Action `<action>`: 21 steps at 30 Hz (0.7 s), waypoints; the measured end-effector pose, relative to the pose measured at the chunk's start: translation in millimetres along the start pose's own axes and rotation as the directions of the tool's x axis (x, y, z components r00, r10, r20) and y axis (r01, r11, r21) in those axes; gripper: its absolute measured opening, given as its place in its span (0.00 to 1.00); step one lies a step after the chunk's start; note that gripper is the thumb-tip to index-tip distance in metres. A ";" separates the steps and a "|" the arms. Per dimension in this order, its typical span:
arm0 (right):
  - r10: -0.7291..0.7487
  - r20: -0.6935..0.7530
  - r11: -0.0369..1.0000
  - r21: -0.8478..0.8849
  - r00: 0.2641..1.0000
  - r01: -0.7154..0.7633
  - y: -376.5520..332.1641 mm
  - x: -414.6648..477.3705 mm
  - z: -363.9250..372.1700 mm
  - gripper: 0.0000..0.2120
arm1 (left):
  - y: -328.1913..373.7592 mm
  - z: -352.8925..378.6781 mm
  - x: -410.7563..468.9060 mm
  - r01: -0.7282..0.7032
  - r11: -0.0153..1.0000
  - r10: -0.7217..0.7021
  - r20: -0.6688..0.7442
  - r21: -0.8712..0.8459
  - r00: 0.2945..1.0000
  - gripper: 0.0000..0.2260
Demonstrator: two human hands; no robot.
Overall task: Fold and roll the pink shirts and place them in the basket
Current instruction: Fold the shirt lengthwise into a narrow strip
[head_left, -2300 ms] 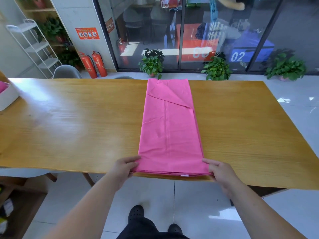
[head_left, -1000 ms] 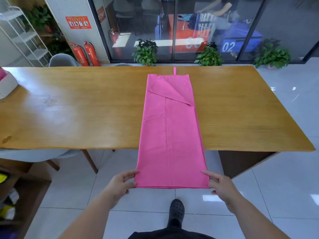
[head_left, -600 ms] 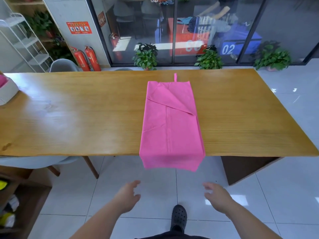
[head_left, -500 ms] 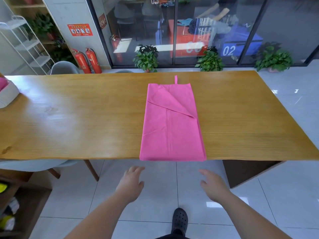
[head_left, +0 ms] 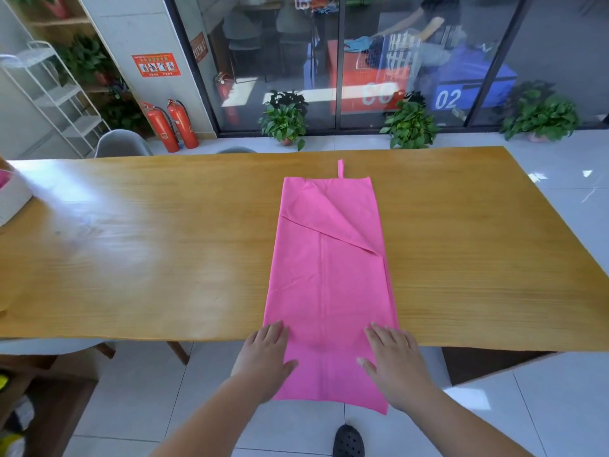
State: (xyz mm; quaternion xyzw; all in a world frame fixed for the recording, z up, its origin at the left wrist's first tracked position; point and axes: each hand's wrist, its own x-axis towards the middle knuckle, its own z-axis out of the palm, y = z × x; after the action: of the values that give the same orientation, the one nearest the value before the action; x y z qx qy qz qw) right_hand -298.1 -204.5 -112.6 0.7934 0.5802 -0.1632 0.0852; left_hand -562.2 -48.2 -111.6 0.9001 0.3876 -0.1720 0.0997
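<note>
Eyes on the shirt (head_left: pixel 329 275): folded into a long narrow strip, laid lengthwise across the table (head_left: pixel 164 258), far end stopping short of the far edge, with a small loop poking out beyond it. Diagonal flap folded across the far part. Near end draped over the near edge, hanging free above the floor tiles. Down on it with the left hand (head_left: pixel 265 356): fingers straight and together, flat along the strip's left edge right at the table edge, thumb spread onto the cloth. Same story for the right hand (head_left: pixel 393 361): fingers straight, palm down on the right edge, thumb out toward the middle. Both flat, uncurled. Way off at the table's far left, cut by the frame, the basket (head_left: pixel 14 201): white, with something pink showing inside. Below, between the arms, one black shoe (head_left: pixel 348 441).
</note>
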 end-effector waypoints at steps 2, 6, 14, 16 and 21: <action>-0.038 -0.101 0.999 -0.023 0.994 0.036 -2.1 9.5 -13.3 0.42 | -0.1 -12.3 8.5 -0.003 1.000 0.005 -0.062 0.024 0.998 0.34; -0.079 -0.045 0.995 0.054 0.996 0.082 2.7 37.1 -25.2 0.38 | -6.4 -27.1 29.0 0.005 1.000 -0.006 -0.052 -0.022 0.999 0.37; -0.122 -0.068 0.992 0.001 0.990 0.122 -0.3 47.3 -33.0 0.41 | -10.4 -31.3 41.8 -0.021 1.000 0.021 -0.050 -0.002 0.999 0.29; -0.114 -0.065 0.993 -0.004 0.991 0.114 -3.1 55.7 -34.9 0.39 | -14.3 -34.7 48.6 -0.029 0.999 0.027 -0.053 -0.038 0.998 0.27; -0.039 -0.092 0.999 0.016 0.995 0.041 -5.2 93.1 -48.9 0.36 | -29.3 -41.0 74.2 0.003 0.991 -0.018 -0.113 -0.130 0.993 0.32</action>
State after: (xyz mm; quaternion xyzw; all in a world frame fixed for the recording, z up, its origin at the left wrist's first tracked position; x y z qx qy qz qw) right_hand -269.7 -103.9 -100.0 0.7890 0.5978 -0.1334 0.0484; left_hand -526.6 33.8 -103.8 0.8982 0.4075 -0.0951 0.1349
